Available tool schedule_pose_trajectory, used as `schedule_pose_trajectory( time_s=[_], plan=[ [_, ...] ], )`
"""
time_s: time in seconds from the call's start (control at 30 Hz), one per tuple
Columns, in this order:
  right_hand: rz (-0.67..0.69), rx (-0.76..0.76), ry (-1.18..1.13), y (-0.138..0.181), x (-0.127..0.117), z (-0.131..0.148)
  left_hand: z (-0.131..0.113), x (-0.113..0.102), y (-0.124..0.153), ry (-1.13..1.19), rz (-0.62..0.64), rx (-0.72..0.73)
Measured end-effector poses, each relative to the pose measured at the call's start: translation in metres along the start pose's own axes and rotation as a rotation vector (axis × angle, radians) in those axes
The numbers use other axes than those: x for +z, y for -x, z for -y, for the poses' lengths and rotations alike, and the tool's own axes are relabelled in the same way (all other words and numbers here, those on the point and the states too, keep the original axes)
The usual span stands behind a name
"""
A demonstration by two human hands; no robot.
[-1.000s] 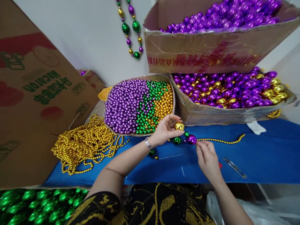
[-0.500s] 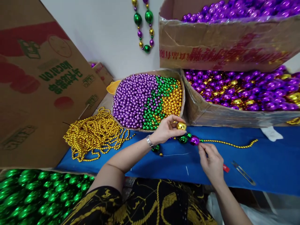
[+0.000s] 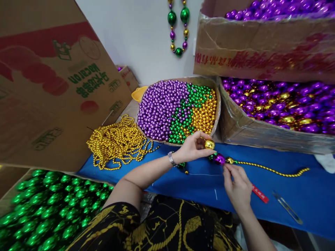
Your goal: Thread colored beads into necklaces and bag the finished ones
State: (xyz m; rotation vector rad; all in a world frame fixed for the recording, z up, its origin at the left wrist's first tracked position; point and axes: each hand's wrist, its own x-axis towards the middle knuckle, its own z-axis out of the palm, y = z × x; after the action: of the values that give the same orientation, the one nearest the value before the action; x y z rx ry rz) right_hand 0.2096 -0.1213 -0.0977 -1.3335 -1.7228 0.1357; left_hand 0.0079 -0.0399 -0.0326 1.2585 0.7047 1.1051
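My left hand (image 3: 195,148), with a watch on its wrist, pinches a large gold bead (image 3: 209,144) between thumb and fingers. Below that bead hangs a shiny purple bead (image 3: 219,159), part of a string. A smaller gold bead (image 3: 229,160) comes after it, then a chain of tiny gold beads (image 3: 272,168) trailing right over the blue cloth. Close under the purple bead, my right hand (image 3: 237,184) has thumb and forefinger pressed together; what lies between them is too small to tell. Green beads (image 3: 181,165) show partly below my left wrist, with a thin thread running right.
A box of small purple, green and gold beads (image 3: 163,109) stands ahead. Gold bead chains (image 3: 115,144) lie heaped left. Large green beads (image 3: 52,209) fill a box lower left. Thread snips (image 3: 287,207) and a red strip (image 3: 260,194) lie right. A bead necklace (image 3: 178,52) hangs behind.
The view has swung left, so things appear further right. A gold bead now shows between the purple bead and the gold chain. More of the red strip is visible beside my right hand.
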Motion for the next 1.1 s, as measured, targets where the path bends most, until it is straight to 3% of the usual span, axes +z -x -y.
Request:
schedule_pose_trajectory(
  time_s=[0.17,0.27,0.33,0.43,0.63,0.73,0.8,0.87,0.93,1.1],
  plan=[
    [0.139,0.210,-0.322,0.005,0.008,-0.010,-0.004,-0.016,-0.009,-0.177,0.147,0.074],
    [0.119,0.332,-0.418,0.007,0.009,-0.016,-0.009,-0.051,-0.039,-0.668,-0.067,0.206],
    [0.101,0.352,-0.410,0.007,0.007,-0.017,-0.011,-0.078,-0.063,-1.124,-0.206,0.185],
    [0.098,0.329,-0.367,0.006,0.004,-0.017,-0.008,-0.109,-0.089,-1.537,-0.183,0.058],
    [0.093,0.267,-0.314,0.006,0.006,-0.016,0.002,-0.114,-0.098,-1.560,-0.133,0.044],
    [0.077,0.204,-0.248,0.002,0.006,-0.011,-0.005,-0.103,-0.090,-1.318,-0.222,0.054],
    [0.062,0.154,-0.182,-0.002,0.004,-0.006,-0.012,-0.091,-0.079,-0.814,-0.249,0.025],
    [0.051,0.120,-0.127,-0.006,0.002,-0.001,-0.017,-0.075,-0.064,-0.252,-0.186,-0.049],
    [0.037,0.092,-0.094,-0.011,-0.001,0.004,-0.020,-0.058,-0.047,0.082,-0.102,-0.142],
    [0.012,0.020,-0.045,-0.014,-0.004,0.009,-0.020,-0.030,-0.023,0.337,-0.069,-0.236]
  ],
)
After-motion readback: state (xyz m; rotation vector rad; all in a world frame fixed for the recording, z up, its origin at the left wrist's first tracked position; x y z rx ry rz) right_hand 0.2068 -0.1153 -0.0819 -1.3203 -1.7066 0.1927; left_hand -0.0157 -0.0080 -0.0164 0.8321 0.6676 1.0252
